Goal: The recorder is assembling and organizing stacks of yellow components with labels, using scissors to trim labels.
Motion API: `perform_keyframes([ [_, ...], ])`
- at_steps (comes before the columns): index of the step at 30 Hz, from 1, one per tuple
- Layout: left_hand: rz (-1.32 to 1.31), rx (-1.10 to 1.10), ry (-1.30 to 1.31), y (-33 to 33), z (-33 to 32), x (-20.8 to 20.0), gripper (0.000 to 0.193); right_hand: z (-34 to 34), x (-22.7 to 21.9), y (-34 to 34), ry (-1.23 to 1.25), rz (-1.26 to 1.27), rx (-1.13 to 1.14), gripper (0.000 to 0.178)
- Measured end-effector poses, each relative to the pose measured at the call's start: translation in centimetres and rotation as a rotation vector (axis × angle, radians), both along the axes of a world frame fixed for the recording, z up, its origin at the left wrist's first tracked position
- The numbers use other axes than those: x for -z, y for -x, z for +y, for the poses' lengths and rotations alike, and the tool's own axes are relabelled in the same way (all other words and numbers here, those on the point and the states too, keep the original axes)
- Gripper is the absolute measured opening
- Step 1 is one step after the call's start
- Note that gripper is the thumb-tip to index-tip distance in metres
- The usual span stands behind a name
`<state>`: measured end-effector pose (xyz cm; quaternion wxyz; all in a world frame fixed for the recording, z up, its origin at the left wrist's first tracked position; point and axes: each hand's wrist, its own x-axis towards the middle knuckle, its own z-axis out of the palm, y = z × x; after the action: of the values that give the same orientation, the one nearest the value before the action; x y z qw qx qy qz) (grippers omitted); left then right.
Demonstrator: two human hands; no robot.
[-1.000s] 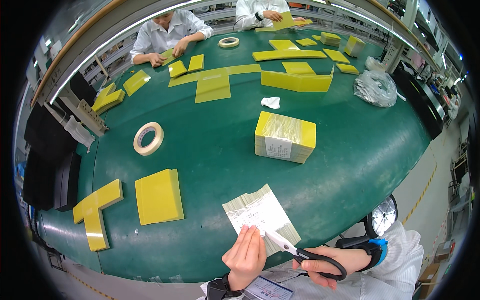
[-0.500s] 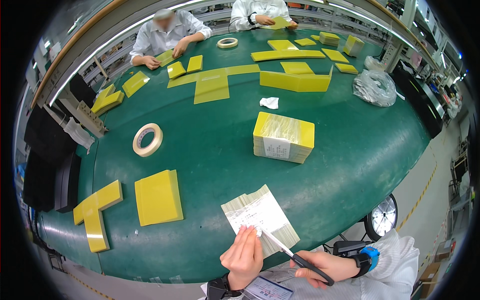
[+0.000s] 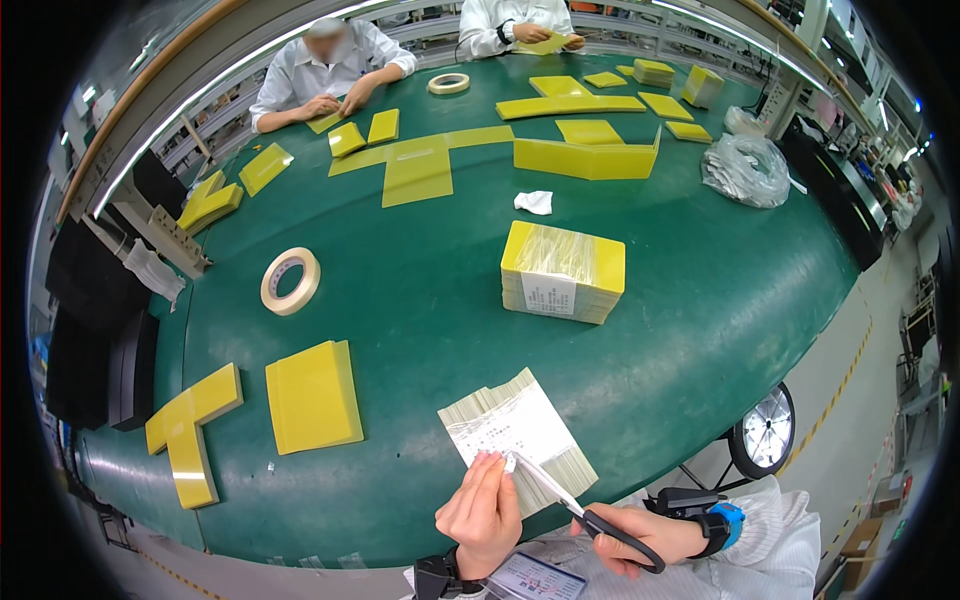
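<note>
Near the table's front edge lies a bundle of thin sheets (image 3: 570,468), its pale layered edges facing up and a white printed label (image 3: 525,425) across it. The fingers of my left hand (image 3: 482,508) are pinched together at the label's near edge, on a small white scrap (image 3: 511,462). My right hand (image 3: 640,532) is closed round the black handles of a pair of scissors (image 3: 548,484). The scissor blades reach over the bundle, with their tips beside my left fingertips. Whether the blades are touching the label, I cannot tell.
Beyond the bundle stands a wrapped yellow stack (image 3: 610,258). A tape roll (image 3: 291,281), a yellow block (image 3: 313,397) and a T-shaped piece (image 3: 192,430) lie to the left. A crumpled white scrap (image 3: 533,203) and a plastic bag (image 3: 748,172) sit farther off. Two people work across the table.
My two hands and the scissors stay almost in place at the label. The whole view has shifted slightly. Across the table, one person's hands have come closer together.
</note>
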<state>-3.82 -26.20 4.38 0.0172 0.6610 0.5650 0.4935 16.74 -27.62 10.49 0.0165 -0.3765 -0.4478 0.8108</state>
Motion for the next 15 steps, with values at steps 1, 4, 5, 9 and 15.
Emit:
perform_keyframes([
  [1, -0.014, 0.001, 0.009, 0.0, 0.0, -0.1, 0.01, 0.0, 0.0, 0.0, 0.004, 0.025, 0.006, 0.041],
  [4, -0.062, -0.004, 0.039, -0.2, -0.1, -0.3, 0.009, -0.1, -0.3, 0.0, 0.02, 0.044, 0.026, 0.039],
  [5, -0.095, -0.01, 0.061, -0.2, -0.2, -0.3, 0.008, -0.1, -0.4, 0.0, 0.031, 0.038, 0.039, 0.038],
  [9, -0.136, -0.021, 0.112, -0.2, -0.1, -0.8, 0.008, 0.1, -1.1, -0.2, 0.043, 0.065, 0.041, 0.037],
  [15, -0.196, -0.021, 0.192, 0.1, 0.2, -1.3, 0.009, -0.5, -1.8, -1.3, 0.076, 0.082, 0.032, 0.037],
])
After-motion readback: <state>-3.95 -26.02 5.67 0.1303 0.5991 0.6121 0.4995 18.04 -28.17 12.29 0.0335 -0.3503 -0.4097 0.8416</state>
